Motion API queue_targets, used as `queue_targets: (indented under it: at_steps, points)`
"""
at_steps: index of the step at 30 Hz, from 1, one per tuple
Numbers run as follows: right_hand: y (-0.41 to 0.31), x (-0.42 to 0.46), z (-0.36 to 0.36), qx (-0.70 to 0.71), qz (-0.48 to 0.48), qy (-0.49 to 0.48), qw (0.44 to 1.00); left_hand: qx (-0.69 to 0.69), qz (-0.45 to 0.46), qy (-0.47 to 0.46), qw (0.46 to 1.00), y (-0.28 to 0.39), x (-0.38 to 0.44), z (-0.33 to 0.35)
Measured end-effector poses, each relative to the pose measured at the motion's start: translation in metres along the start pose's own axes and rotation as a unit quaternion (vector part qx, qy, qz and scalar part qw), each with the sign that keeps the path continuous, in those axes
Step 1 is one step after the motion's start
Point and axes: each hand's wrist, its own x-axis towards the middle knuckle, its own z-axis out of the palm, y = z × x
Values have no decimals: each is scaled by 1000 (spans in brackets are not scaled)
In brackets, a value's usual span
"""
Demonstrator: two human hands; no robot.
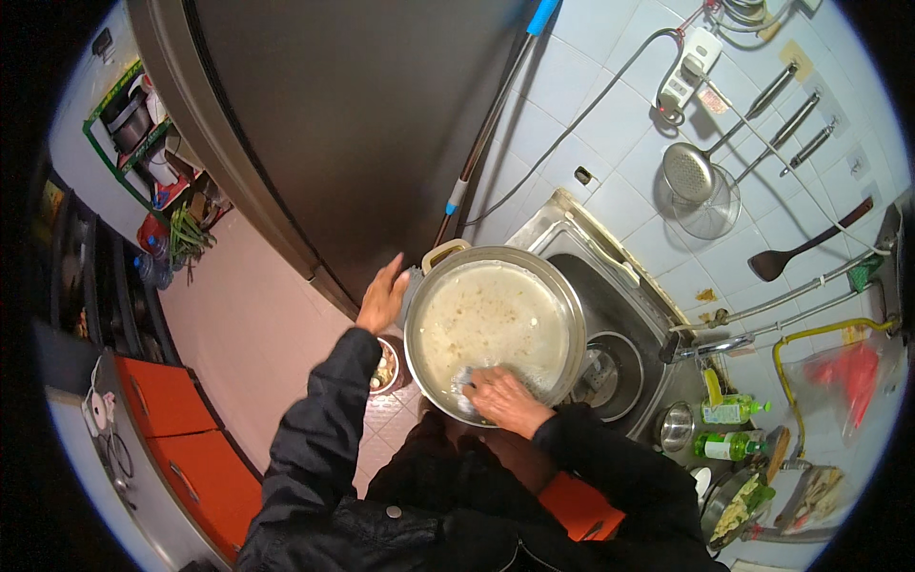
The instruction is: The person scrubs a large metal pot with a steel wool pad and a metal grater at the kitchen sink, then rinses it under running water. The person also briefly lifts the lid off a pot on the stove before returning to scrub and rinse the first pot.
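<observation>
A large metal pot (576, 304) filled with cloudy, off-white water (493, 307) stands before me, partly over the sink's left end. Small bits float on the water. My right hand (504, 400) is inside the near rim, fingers curled over a greyish scrubber (465, 380) at the foamy surface. Just left of the pot, my left hand (384, 297) is raised with its fingers apart and nothing in it. A beige side handle (444, 254) of the pot lies close to those fingertips. I cannot tell whether that hand touches the pot's wall.
Right of the pot, the metal sink (586, 275) holds a round basin (638, 365) under a faucet (715, 347). Green bottles (729, 445) and a bowl of vegetables (736, 511) stand farther right. A bin (386, 366) sits on the floor below my left forearm. A tall dark refrigerator (343, 129) rises ahead.
</observation>
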Motion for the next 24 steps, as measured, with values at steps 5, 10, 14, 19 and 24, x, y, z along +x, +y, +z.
queue_targets:
  at_steps: [5, 10, 14, 19, 24]
  points:
    - [15, 86, 13, -4, 29, -135, 990, -138, -127, -125, 974, 10, 77, 34]
    - [68, 112, 47, -60, 92, -56, 992, -212, -195, -151, 946, 18, 89, 49]
    - [109, 126, 56, -127, 102, -98, 982, -208, -230, -109, 944, 7, 92, 53]
    - [165, 96, 46, -139, 171, -142, 965, -175, -225, -130, 950, 14, 96, 50]
    - [184, 33, 33, -103, 198, -126, 967, -191, -227, -131, 946, 23, 93, 47]
